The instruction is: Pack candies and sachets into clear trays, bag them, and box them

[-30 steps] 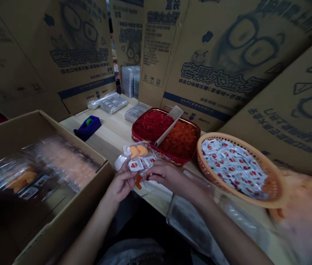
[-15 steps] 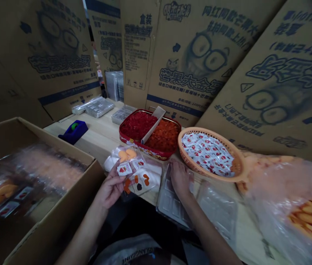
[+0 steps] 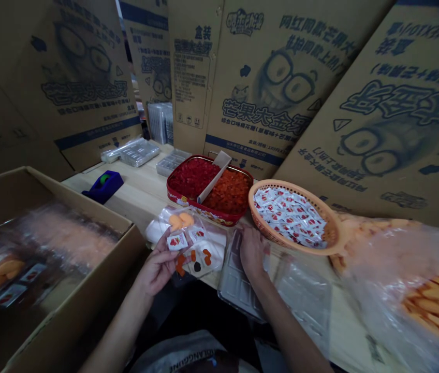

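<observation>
My left hand (image 3: 159, 269) grips the near left edge of a clear plastic tray (image 3: 207, 243), tilted over the table. In the tray lie peach-coloured gummies (image 3: 181, 221), two white sachets with red print (image 3: 176, 241), several small orange-red pieces (image 3: 206, 257) and one dark piece (image 3: 197, 267). My right hand (image 3: 252, 251) is palm down at the far end of clear empty compartment trays (image 3: 238, 290), fingers curled over them. Its fingertips are partly hidden.
Beyond my hands stand a red tin (image 3: 207, 207) of red and orange pieces, split by a card divider, and an orange basket (image 3: 338, 233) of sachets. A carton (image 3: 137, 228) with filled packs is at left, near a blue tape dispenser (image 3: 105, 186). At right lies a bag of gummies (image 3: 390, 264).
The view has shifted slightly. My left hand keeps its hold on the filled tray, and my right hand stays at the empty trays with almost no movement.
</observation>
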A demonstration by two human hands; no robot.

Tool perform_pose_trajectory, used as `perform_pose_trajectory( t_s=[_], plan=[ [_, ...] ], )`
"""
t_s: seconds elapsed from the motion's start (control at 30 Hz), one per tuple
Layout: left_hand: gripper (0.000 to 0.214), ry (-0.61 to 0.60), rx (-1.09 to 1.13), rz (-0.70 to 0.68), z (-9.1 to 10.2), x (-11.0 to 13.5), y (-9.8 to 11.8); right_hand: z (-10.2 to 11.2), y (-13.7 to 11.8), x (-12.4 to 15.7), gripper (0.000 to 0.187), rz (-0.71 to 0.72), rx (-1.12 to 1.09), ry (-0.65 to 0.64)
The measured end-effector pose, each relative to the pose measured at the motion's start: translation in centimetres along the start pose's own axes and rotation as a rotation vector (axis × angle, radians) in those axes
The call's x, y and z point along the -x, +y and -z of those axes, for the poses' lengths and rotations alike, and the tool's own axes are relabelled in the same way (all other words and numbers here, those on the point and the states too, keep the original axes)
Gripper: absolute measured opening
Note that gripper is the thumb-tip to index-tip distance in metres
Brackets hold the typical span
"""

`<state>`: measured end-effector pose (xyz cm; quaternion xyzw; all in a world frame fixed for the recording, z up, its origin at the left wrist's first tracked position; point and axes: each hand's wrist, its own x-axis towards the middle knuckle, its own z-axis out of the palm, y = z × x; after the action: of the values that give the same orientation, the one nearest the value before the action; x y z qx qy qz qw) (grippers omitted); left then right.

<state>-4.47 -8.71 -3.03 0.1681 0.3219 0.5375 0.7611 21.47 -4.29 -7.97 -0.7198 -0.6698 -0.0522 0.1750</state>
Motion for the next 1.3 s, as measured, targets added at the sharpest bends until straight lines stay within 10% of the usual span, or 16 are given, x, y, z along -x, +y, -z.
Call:
perform_pose_trajectory(
  t_s=[0.37, 0.63, 0.93, 1.3],
  plan=[
    [0.088, -0.065, 0.006, 0.048, 0.3, 0.4, -0.4, 3.7, -0.5, -0.3, 0.036, 0.068, -0.276, 0.124],
    [0.072, -0.136, 0.027, 0.149, -0.1, 0.7, -1.3, 11.5, -6.3, -3.3, 0.031, 0.348, -0.643, -0.196],
    [0.066, -0.212, 0.063, 0.142, -1.5, 1.4, -3.5, 6.5, -13.1, -3.8, 0.025, 0.423, -0.169, -0.21],
    [0.074, -0.182, 0.044, 0.179, -2.0, 1.2, -3.4, 6.7, -10.0, -3.8, 0.025, 0.23, -0.115, -0.089]
  ],
)
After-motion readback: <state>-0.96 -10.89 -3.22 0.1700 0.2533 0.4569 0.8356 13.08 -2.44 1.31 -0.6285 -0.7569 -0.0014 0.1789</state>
